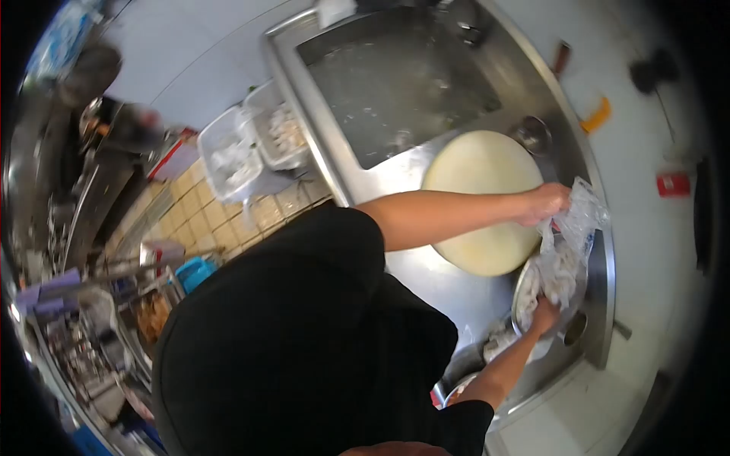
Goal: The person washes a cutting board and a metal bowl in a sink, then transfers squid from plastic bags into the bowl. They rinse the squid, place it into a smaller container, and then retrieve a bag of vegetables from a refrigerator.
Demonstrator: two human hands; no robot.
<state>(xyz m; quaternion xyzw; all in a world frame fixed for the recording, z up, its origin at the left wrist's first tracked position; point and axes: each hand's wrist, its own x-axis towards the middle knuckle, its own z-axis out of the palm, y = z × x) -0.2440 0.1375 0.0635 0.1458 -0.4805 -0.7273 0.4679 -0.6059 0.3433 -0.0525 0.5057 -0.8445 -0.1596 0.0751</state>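
Observation:
My left hand (546,204) is closed on the gathered top of a clear plastic bag (587,216), raised beside the round cutting board. Pale, whitish pieces of food (559,273) hang in or under the bag, over a metal bowl (519,308); what kind they are I cannot make out. At the bowl's near side my right hand (544,315) is closed against the lower part of these pieces. Its fingertips are partly hidden by the bag and food. The thick, cream-coloured round cutting board (487,175) lies beneath my left forearm.
A sink full of water (403,76) is set into the steel counter (441,285). A small metal cup (532,135) stands by the board. More bowls (464,384) sit near my right arm. White tubs (228,156) with pale contents stand on the tiled floor (201,205).

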